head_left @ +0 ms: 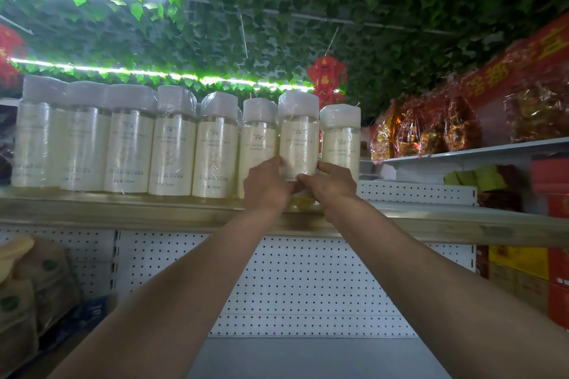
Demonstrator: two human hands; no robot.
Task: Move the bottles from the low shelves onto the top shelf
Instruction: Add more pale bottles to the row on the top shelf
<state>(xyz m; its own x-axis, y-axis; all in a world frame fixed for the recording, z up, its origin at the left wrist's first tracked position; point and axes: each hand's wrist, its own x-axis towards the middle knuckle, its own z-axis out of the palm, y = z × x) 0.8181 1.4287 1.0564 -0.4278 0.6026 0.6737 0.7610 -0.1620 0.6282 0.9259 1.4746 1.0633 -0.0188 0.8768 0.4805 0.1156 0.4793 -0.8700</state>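
- Cream-coloured labels and white caps mark every bottle in the head view; each one is wrapped in clear film and holds pale yellow liquid.
- Landmark for all that follows: the held bottle point(298, 135), upright at the front edge of the top shelf point(123, 209), its cap a little higher than its neighbours' caps.
- Left hand point(266, 186) curls round the lower left side of the held bottle, thumb up along the label.
- Right hand point(331, 183) grips the lower right side of the same bottle, fingers bent round it; the two hands' fingertips almost meet in front of its base.
- Whether the base of the held bottle rests on the shelf cannot be told, since the hands cover it.
- Left of the held bottle stands a row of bottles point(129, 141), six in all, side by side along the shelf and touching or nearly so.
- Right of the held bottle, just beside it, stands one more bottle point(340, 132), set slightly further back.
- Below the held bottle runs a white pegboard panel point(295, 286), with both bare forearms crossing in front of it.
- Far right of the held bottle, red and gold packets point(425, 129) sit on a grey shelf point(480, 151).
- Above and behind the held bottle hangs a red ornament point(326, 77) under a ceiling of green leaves point(277, 9).
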